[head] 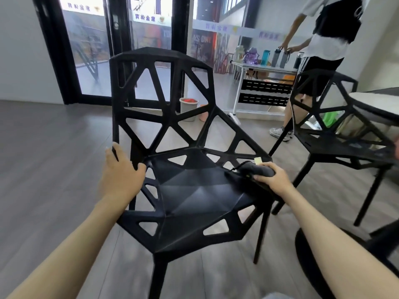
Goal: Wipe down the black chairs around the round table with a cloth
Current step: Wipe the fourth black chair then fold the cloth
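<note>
Now, cloth (257, 169) bunched under clenched right hand (273, 176) on chair (194, 190) seat (left hand (121, 171) clasping frame).

Head view — looking down, close over chair (190, 180).

A black moulded-plastic chair (183, 169) with a faceted seat and triangular cut-outs stood upright on the grey wood floor. A dark grey crumpled cloth (257, 169) with a small pale tag lay pressed on the seat's right edge. A second black cut-out chair (336, 134) stood beside the white round bench (380, 104), its seat under the rim.
</note>
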